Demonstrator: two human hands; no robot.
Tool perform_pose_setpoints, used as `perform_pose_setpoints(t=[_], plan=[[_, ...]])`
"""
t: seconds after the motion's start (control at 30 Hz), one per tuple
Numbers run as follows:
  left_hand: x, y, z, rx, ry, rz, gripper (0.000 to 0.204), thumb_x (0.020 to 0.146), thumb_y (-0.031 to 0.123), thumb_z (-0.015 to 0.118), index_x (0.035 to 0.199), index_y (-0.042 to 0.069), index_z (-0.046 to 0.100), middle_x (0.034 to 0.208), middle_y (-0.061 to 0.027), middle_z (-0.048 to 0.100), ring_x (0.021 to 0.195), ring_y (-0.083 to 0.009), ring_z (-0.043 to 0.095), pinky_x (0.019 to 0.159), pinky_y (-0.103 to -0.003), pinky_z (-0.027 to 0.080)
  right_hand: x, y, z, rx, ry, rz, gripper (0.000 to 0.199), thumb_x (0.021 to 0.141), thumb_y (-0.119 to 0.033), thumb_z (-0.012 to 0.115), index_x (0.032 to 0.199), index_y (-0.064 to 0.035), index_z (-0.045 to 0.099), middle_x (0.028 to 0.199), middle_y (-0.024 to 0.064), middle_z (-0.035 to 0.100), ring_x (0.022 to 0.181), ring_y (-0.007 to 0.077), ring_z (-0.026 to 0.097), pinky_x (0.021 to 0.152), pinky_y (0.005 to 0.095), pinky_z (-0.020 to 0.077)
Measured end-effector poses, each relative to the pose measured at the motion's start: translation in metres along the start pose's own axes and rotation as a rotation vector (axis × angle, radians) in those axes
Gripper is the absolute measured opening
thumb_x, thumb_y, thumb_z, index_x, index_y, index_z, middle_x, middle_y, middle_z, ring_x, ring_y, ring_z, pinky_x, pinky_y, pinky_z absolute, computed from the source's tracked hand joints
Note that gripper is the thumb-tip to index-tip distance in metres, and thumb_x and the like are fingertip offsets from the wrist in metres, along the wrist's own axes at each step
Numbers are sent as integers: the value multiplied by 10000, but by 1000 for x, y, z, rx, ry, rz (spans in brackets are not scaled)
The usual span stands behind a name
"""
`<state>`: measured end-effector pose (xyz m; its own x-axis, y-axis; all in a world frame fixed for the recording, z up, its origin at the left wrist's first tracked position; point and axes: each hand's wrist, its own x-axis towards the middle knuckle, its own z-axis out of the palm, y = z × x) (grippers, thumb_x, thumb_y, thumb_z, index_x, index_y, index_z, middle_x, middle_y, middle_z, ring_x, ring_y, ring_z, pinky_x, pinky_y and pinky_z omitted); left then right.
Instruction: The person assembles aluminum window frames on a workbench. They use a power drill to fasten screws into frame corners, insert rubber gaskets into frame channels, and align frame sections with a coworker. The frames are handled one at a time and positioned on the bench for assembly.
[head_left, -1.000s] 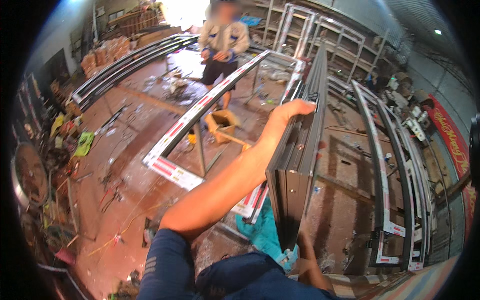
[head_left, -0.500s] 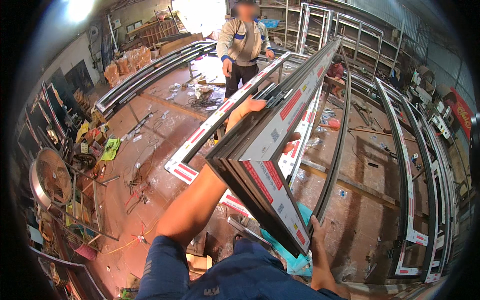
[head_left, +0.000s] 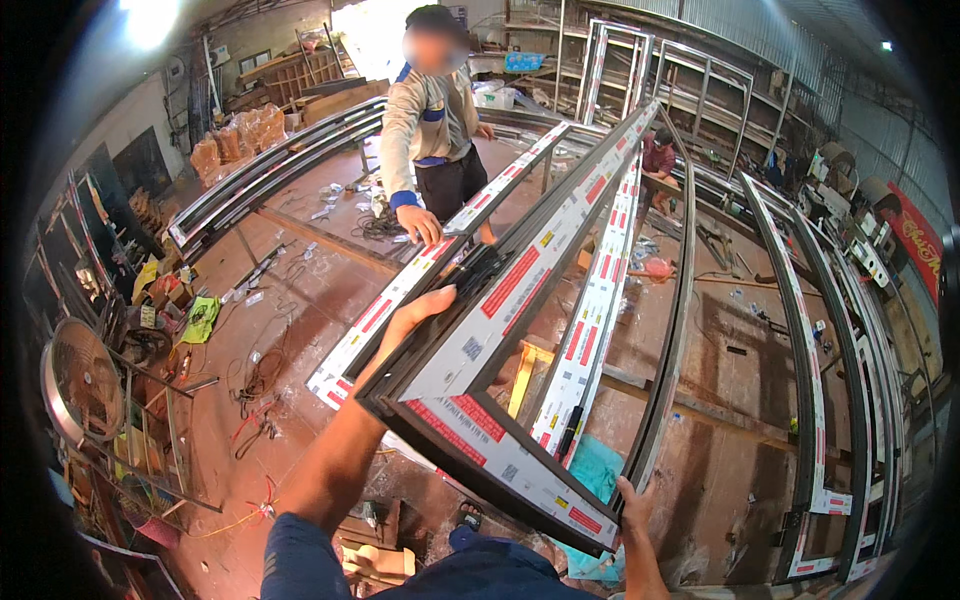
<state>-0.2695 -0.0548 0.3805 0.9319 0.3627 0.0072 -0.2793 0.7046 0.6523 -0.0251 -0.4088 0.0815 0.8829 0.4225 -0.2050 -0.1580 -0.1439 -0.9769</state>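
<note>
A long dark aluminium door or window frame (head_left: pixel 525 447), covered in white and red protective film, slants across the middle of the head view, its near end tilted up towards me. My left hand (head_left: pixel 425 305) is closed round its left bar, next to a black fitting (head_left: pixel 475 270) on the side; the fingers underneath are hidden. At the near right corner my right hand (head_left: pixel 634 505) grips the same frame, thumb on the upper side. Beneath lies another white-filmed frame (head_left: pixel 345 350), and a turquoise plastic sheet (head_left: pixel 590 465) shows below the near corner.
A co-worker (head_left: pixel 435 130) stands just beyond, one hand on the lower frame. Another person (head_left: pixel 658 158) crouches farther back. Several filmed frames (head_left: pixel 800 300) lie at the right. A fan (head_left: pixel 82 380) stands at the left; cables (head_left: pixel 255 375) and scraps litter the tiled floor.
The held frame's near end has swung left and turned, showing more of its filmed face and opening. The co-worker has come closer and laid a hand on the lower frame.
</note>
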Motion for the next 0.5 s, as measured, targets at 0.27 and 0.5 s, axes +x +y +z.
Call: perform_pose_setpoints(t=[0.27,0.5], plan=[[-19,14,-105,38,109,-117,820,987,510,716,1569,-15,477,1388,-284,672,1198,-422,724,1009,-532,614,10,22,8,22,13,-37,953,840,-208,862,1625,-6,361,1365,190,651,1198,294,653,1073,400,495],[-51,-2,-189,145,361,-328,770,967,560,746,1465,-10,607,1307,-213,738,1122,-301,752,1016,-432,592,10,14,1,-425,169,-38,946,831,-214,850,1631,-21,382,1388,207,657,1225,293,648,1079,386,495]])
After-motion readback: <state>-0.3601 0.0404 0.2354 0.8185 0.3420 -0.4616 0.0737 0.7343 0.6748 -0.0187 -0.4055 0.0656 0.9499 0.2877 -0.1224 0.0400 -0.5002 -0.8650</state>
